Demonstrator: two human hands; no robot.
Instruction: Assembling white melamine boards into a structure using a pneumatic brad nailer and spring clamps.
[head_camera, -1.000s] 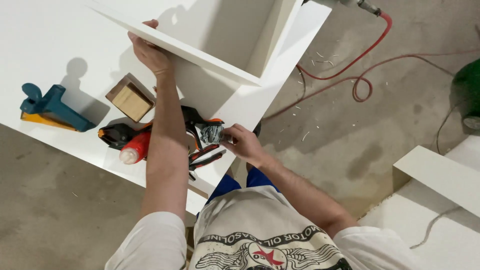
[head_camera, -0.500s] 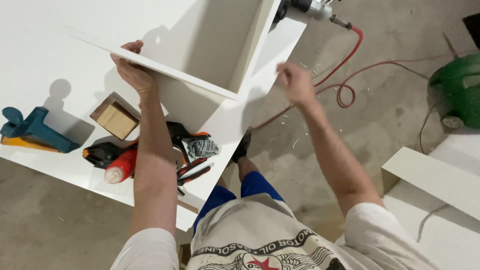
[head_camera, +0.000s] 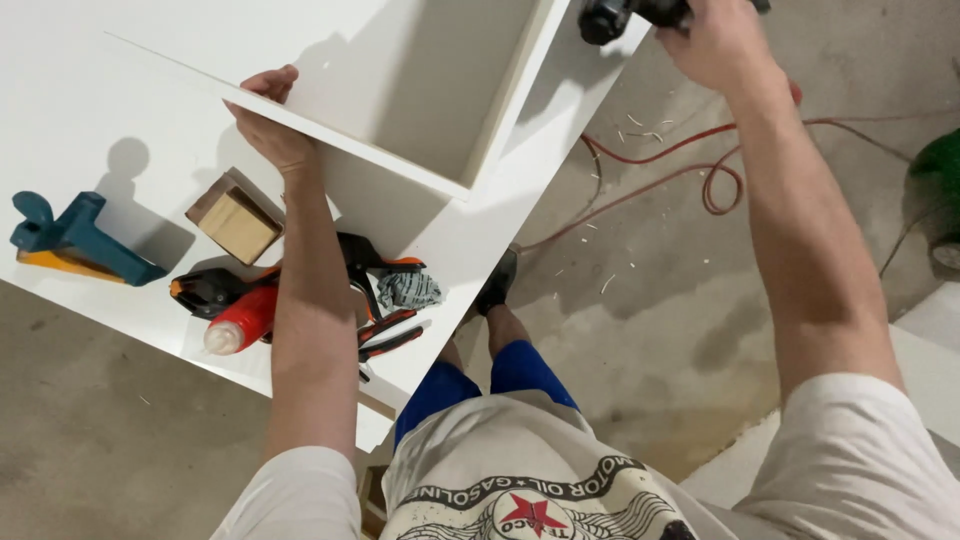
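Clearly the work in hand is joining white panels into a box, and the step looks like fastening a corner. The left hand (head_camera: 268, 125) is closed over the top edge of an upright white panel (head_camera: 330, 140), thumb on one face and fingers on the other, holding it square on the white table (head_camera: 100, 110). That panel meets a second upright panel (head_camera: 512, 90) at a corner near the middle of the view. The right hand (head_camera: 715, 35) is wrapped around the grip of a dark power tool (head_camera: 625, 15) at the top edge of the frame, just above that second panel; its tip is cut off, so I cannot tell what it touches. A red hose (head_camera: 700, 170) trails over the concrete floor (head_camera: 650, 330) below it.

Beside the left forearm lie a small wooden block (head_camera: 235, 218), a red bottle (head_camera: 240, 320), orange-and-black clamps (head_camera: 375, 275), a crumpled rag (head_camera: 408, 290) and a blue jig (head_camera: 75, 240).

As I judge it, the next move calls for bringing the tool's nose flush to the joint while the left hand keeps the panel from tilting.
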